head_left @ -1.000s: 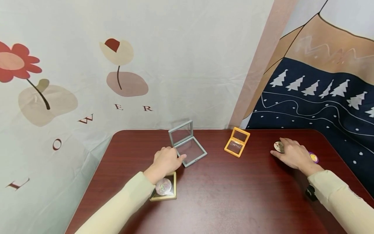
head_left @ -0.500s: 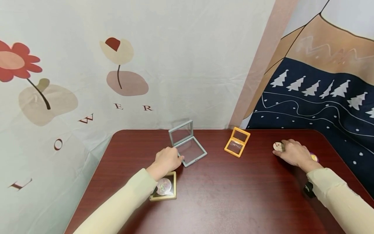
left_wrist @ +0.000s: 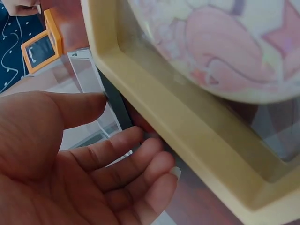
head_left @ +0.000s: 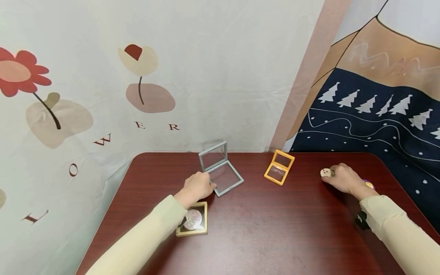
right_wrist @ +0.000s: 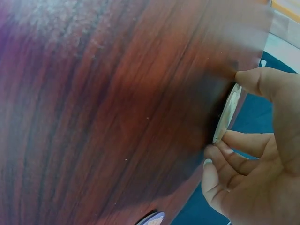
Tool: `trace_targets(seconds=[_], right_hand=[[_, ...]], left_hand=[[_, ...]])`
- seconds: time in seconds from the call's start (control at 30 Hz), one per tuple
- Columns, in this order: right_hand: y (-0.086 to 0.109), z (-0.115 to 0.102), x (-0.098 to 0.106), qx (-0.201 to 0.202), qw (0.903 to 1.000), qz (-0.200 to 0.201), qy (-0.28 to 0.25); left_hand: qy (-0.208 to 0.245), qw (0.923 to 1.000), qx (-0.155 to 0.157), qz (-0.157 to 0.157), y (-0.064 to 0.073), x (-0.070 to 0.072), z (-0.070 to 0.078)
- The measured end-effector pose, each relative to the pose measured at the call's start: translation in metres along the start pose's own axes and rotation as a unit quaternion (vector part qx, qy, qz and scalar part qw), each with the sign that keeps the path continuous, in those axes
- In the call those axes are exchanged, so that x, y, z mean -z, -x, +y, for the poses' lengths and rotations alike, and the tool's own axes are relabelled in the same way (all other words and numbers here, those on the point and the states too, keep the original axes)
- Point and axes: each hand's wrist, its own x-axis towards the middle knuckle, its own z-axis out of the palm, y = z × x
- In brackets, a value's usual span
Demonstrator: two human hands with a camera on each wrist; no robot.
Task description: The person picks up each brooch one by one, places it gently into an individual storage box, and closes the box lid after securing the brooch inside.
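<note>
A grey clear-film display frame (head_left: pixel 225 177) stands unfolded at the back of the table, its lid raised. My left hand (head_left: pixel 197 186) is at its left corner, with thumb and forefinger pinching the edge (left_wrist: pixel 115 101); the other fingers curl loosely. Far to the right, my right hand (head_left: pixel 345 178) pinches a round cream badge (head_left: pixel 325 172) by its rim between thumb and fingers. The right wrist view has this badge (right_wrist: pixel 227 114) edge-on, close to the tabletop. A purple-and-yellow badge (head_left: pixel 369 185) lies partly hidden behind the right wrist.
A small orange display frame (head_left: pixel 279 167) lies unfolded between the hands. Under the left forearm, a gold-edged frame (head_left: pixel 205 217) contains a round pinkish badge (head_left: pixel 193 219). Fabric with printed flowers (head_left: pixel 223 76) hangs just behind the dark red table (head_left: pixel 275 229).
My right fingers have drawn together on the cream badge, which has shifted slightly left. My left hand has edged rightward, its thumb coming down against the grey frame.
</note>
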Motion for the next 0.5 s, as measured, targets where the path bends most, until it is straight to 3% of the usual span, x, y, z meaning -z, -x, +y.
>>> trace_targets(seconds=[0.5], right_hand=[[0.0035,0.0037,0.0001,-0.015,0.9996,0.024,-0.005]], left_hand=[[0.011,0.9998,-0.008,-0.017,-0.0022,0.0027,0.0021]])
